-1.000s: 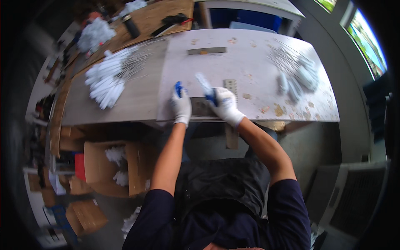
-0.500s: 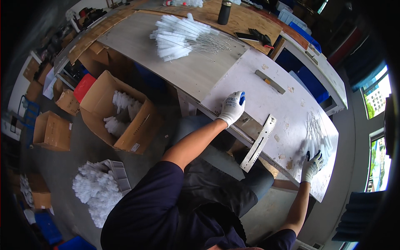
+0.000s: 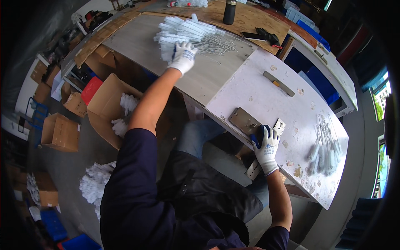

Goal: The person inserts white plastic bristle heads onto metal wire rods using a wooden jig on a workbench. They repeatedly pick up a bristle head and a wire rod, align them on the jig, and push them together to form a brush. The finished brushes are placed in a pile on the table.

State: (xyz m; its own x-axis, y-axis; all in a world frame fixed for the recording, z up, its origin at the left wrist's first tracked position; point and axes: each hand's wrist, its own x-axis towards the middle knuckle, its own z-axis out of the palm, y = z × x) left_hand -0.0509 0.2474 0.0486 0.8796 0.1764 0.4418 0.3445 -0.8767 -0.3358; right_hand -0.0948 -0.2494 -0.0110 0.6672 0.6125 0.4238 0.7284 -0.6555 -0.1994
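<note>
White tube brushes with thin wire stems lie in a fanned brush pile point(image 3: 187, 31) on the far left of the tabletop. My left hand point(image 3: 183, 58), in a white glove with blue showing at its edge, rests over the near bristle ends, fingers stretched out. My right hand point(image 3: 266, 148), gloved alike, is over a slotted, perforated metal strip point(image 3: 279, 125) crossing the table's front edge, its fingers apart and its palm side hidden. Beside its thumb is a metal plate block point(image 3: 245, 121). A smaller brush bunch point(image 3: 325, 154) lies at the right end.
A metal bar point(image 3: 278, 84) lies on the white tabletop point(image 3: 233, 89). Farther back stand a dark bottle point(image 3: 229, 12) and a black glove point(image 3: 266, 36). On the floor at left are an open carton point(image 3: 104, 108) with white brushes and a white brush heap point(image 3: 96, 183).
My left hand has moved from the table's front edge up and left to the brush pile. My right hand has left the right-hand brushes and come left to the metal strip.
</note>
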